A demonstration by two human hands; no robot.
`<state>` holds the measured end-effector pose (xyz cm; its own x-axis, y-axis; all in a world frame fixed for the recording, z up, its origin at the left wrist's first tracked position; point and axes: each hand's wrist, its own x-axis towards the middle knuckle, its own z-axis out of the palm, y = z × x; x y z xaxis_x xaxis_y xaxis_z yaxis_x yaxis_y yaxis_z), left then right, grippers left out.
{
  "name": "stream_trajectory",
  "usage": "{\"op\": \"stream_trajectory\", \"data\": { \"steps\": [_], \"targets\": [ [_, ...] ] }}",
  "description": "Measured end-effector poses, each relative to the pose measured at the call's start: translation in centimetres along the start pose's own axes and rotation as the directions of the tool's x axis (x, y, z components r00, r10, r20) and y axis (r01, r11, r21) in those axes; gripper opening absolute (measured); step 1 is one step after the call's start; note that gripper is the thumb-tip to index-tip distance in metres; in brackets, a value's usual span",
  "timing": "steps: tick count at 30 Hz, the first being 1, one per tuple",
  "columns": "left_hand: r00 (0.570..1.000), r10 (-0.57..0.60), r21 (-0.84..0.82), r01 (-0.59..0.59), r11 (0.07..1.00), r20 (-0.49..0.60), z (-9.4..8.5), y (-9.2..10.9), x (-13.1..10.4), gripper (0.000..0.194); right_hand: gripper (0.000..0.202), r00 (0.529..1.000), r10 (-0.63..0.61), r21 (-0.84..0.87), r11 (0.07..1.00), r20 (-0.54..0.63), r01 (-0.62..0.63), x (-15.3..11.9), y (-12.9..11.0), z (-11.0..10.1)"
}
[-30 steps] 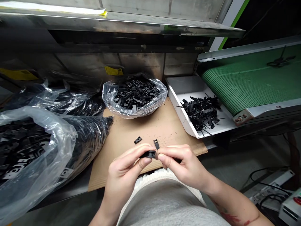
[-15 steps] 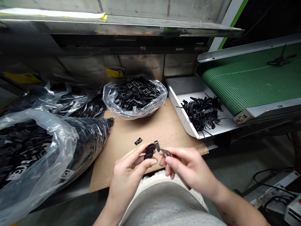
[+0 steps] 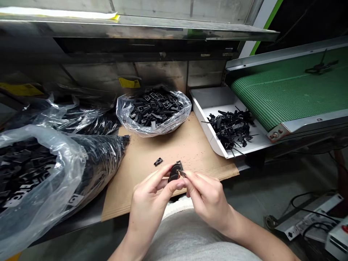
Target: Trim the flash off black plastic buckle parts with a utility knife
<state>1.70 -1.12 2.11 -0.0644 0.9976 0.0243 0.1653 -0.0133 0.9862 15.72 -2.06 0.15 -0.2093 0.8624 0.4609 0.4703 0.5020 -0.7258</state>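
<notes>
I watch the left hand (image 3: 150,197) pinch a rounded black part (image 3: 174,173) at six o'clock, fingers closed on it. At four o'clock from it, the right hand (image 3: 208,195) grips a thin tool (image 3: 183,174) between closed fingertips — contact I can't confirm. I'd judge this close tool work on the part — calling next for a steady left pinch and small right-hand movements.

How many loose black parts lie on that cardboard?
2: a small part beyond the left hand, and a slim part partly hidden behind the held piece. More may be hidden.
</notes>
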Motion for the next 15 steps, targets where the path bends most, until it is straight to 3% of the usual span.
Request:
{"op": "stream_trajectory", "data": {
  "steps": [4,9,12,15],
  "targets": [
    [0.99,0.14,0.139,-0.14,0.98,0.012,-0.1,-0.2,-0.1,0.022,0.018,0.989,0.073,0.128,0.988,0.129,-0.089,0.4,-0.2,-0.6],
    [0.989,0.141,0.13,-0.146,0.981,0.05,-0.4,-0.1,0.1,0.018,0.021,0.96,0.065,0.263,0.955,0.271,-0.139,1.1,0.3,-1.8],
    [0.992,0.116,0.11,-0.121,0.987,0.054,-0.4,-0.4,0.1,0.02,0.018,0.979,0.033,0.338,0.936,0.199,-0.1,1.1,0.6,-2.2],
    [0.993,0.097,0.108,-0.105,0.989,0.069,0.1,-0.8,-0.1,0.022,0.019,0.992,0.112,0.305,0.944,0.058,-0.125,1.6,0.3,-1.9]
  ]
}}
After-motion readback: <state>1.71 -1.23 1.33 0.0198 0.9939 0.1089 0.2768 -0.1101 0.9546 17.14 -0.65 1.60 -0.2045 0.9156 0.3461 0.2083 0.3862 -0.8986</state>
